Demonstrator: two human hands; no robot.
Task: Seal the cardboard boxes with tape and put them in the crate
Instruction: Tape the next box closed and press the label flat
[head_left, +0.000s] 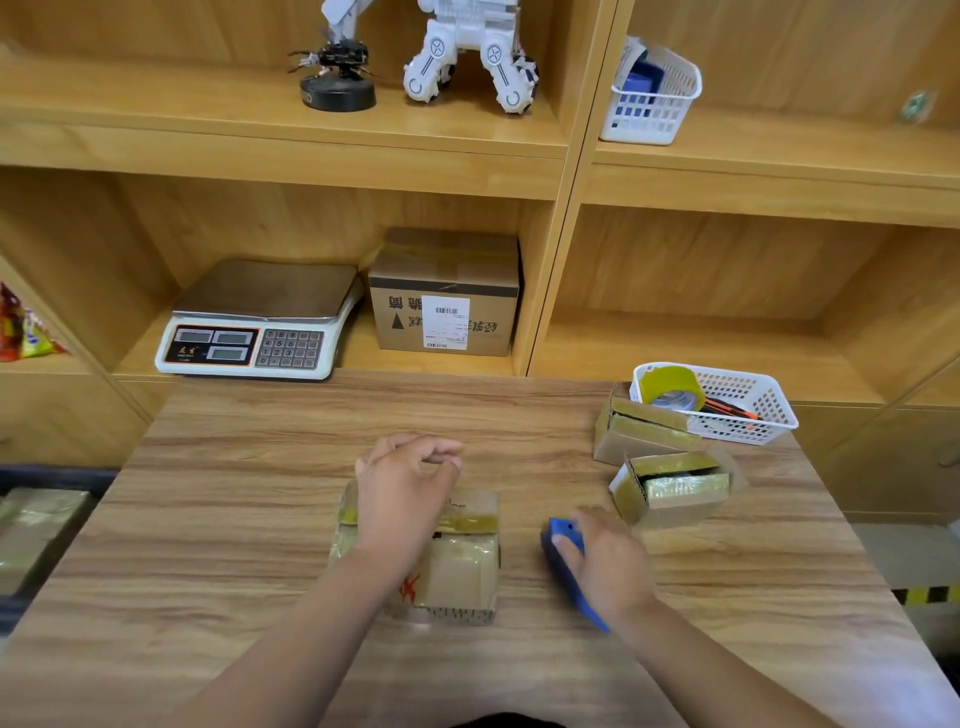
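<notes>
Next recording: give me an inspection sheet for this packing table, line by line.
Surface: wooden table, wood-grain top.
Job's things: taped box at front centre; far open box and near open box at right, flaps up; tape roll in white basket; crate at left, wrapped boxes inside.
Clutter: orange-black items in the basket, too small to tell.
Hands: left hand over the taped box, fingers curled, grip unclear; right hand grips blue tool on the table.
Cables: nothing seen.
Surroundings: shelves with scale, carton, robot models.
</notes>
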